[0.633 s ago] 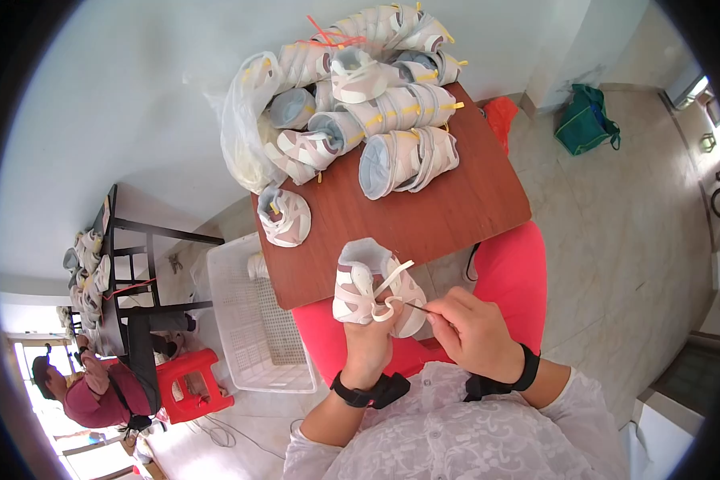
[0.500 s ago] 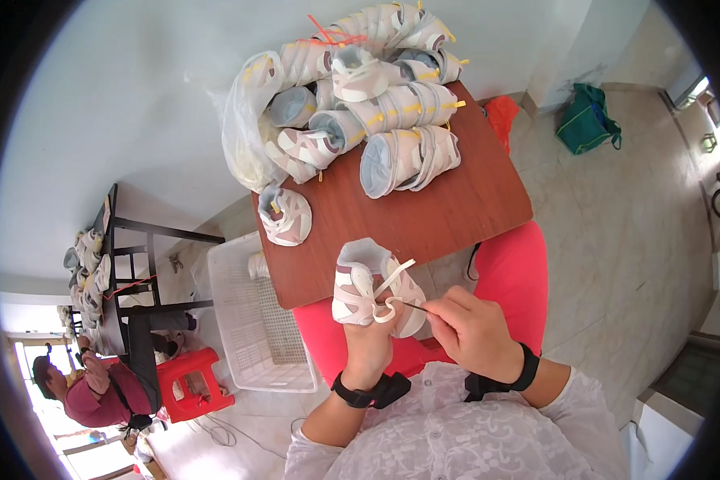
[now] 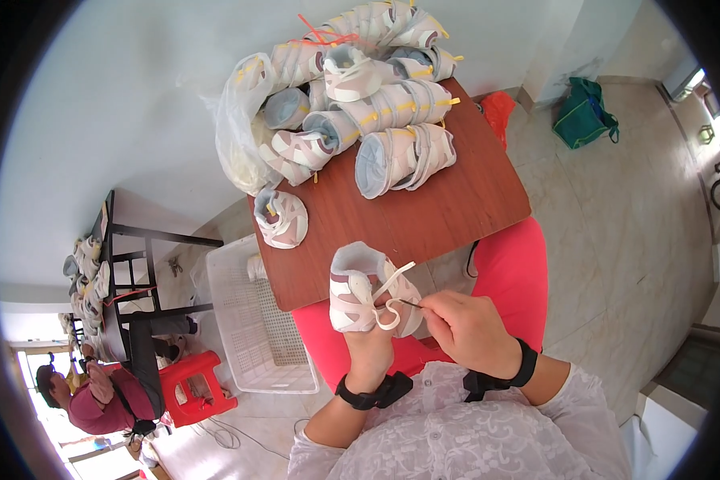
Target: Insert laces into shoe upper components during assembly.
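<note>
Over my lap is a white and pink shoe upper (image 3: pixel 350 302) with a grey lining and no sole. My left hand (image 3: pixel 370 352) is closed on it from below, with some fingers hidden inside or behind it. A cream shoelace (image 3: pixel 390 310) loops across its front, and one end sticks up. My right hand (image 3: pixel 468 328) pinches a thin dark hook-like tool (image 3: pixel 413 304), whose tip meets the lace at the eyelets. Another laced upper (image 3: pixel 281 218) stands on the brown table's (image 3: pixel 408 228) left edge.
Stacked shoe uppers (image 3: pixel 384 108) and a clear plastic bag (image 3: pixel 244 128) cover the table's far part. A white plastic crate (image 3: pixel 240 320) stands left of the table. Farther left, a person (image 3: pixel 104 396) sits by a red stool (image 3: pixel 192 388). A green bag (image 3: pixel 586 114) lies on the floor.
The lace loop at the front of the upper has grown larger and hangs lower. Both hands keep their grips and have shifted only slightly.
</note>
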The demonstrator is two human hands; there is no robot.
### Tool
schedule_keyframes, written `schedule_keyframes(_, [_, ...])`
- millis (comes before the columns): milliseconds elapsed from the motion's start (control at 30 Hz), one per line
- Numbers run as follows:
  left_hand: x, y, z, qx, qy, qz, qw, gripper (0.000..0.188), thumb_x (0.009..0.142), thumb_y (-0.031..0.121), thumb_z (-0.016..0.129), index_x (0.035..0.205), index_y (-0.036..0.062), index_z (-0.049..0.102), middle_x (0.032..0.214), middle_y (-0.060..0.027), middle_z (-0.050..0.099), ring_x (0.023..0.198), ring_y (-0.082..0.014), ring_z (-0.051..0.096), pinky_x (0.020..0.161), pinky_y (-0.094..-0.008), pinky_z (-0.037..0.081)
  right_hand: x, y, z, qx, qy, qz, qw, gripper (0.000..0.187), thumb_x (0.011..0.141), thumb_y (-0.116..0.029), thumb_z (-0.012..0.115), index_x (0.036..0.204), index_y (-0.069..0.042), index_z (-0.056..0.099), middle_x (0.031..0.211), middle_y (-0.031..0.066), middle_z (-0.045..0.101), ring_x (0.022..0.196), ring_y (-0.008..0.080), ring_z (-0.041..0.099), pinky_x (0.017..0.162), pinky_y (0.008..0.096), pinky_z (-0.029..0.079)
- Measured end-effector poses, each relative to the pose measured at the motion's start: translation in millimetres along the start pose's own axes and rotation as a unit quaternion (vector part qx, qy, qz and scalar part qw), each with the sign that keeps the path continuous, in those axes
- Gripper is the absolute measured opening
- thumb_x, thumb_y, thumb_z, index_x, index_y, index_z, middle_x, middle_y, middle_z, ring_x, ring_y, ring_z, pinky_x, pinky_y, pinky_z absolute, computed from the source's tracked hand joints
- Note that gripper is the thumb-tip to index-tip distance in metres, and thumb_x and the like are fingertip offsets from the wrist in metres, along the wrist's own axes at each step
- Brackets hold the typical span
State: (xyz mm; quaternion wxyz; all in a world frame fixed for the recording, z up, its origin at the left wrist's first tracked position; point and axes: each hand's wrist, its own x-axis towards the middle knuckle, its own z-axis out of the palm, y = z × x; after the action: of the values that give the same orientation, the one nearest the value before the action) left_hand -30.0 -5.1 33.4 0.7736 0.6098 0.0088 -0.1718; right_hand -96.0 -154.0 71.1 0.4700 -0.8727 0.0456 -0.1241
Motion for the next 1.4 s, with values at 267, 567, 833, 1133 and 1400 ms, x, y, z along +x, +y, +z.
schedule_keyframes(267, [-5, -1, 2, 0.045, 0.004, 0.061, 0.997, 0.049, 0.079, 0.007, 0.071, 0.122, 0.0019, 0.048, 0.108, -0.0061, 0.061, 0.096, -0.0143, 0.060, 0.082, -0.0288, 0.050, 1, -4, -1, -0.059, -0.021, -0.019, 0.998, 0.010, 0.078, -0.003, 0.061, 0.088, -0.003, 0.060, 0.074, 0.0104, 0.060, 0.061, 0.0300, 0.059, 0.049, 0.0376, 0.046])
schedule_keyframes(567, [-4, -5, 0, 0.105, -0.003, 0.105, 0.989, 0.039, 0.082, 0.002, 0.067, 0.118, 0.0014, 0.052, 0.104, -0.0059, 0.062, 0.091, -0.0137, 0.061, 0.078, -0.0276, 0.051, 2, -9, 7, -0.131, -0.041, -0.023, 0.990, 0.008, 0.077, -0.005, 0.061, 0.083, -0.005, 0.055, 0.069, 0.0089, 0.055, 0.055, 0.0286, 0.057, 0.048, 0.0379, 0.045])
schedule_keyframes(833, [5, -9, -3, 0.207, -0.042, 0.161, 0.964, 0.029, 0.083, -0.006, 0.058, 0.111, 0.0013, 0.054, 0.100, -0.0053, 0.059, 0.090, -0.0131, 0.059, 0.075, -0.0260, 0.050, 7, 5, 14, 0.004, -0.039, -0.003, 0.999, 0.005, 0.079, -0.005, 0.060, 0.081, -0.002, 0.056, 0.070, 0.0120, 0.059, 0.055, 0.0324, 0.057, 0.050, 0.0390, 0.045])
schedule_keyframes(1133, [7, -14, 0, 0.183, -0.036, 0.113, 0.976, 0.027, 0.084, -0.003, 0.060, 0.111, 0.0010, 0.057, 0.102, -0.0039, 0.061, 0.092, -0.0135, 0.058, 0.078, -0.0272, 0.048, 20, 25, 18, 0.201, -0.117, 0.164, 0.959, 0.007, 0.078, -0.005, 0.059, 0.085, -0.004, 0.058, 0.078, 0.0139, 0.062, 0.059, 0.0294, 0.059, 0.051, 0.0370, 0.047])
schedule_keyframes(1400, [14, -16, 3, 0.230, -0.048, 0.185, 0.954, 0.028, 0.083, -0.006, 0.057, 0.111, -0.0004, 0.057, 0.100, -0.0074, 0.063, 0.091, -0.0200, 0.061, 0.078, -0.0317, 0.048, 37, 14, 11, 0.391, -0.144, 0.330, 0.847, 0.009, 0.081, -0.011, 0.056, 0.086, -0.004, 0.056, 0.082, 0.0158, 0.063, 0.064, 0.0331, 0.063, 0.057, 0.0403, 0.051])
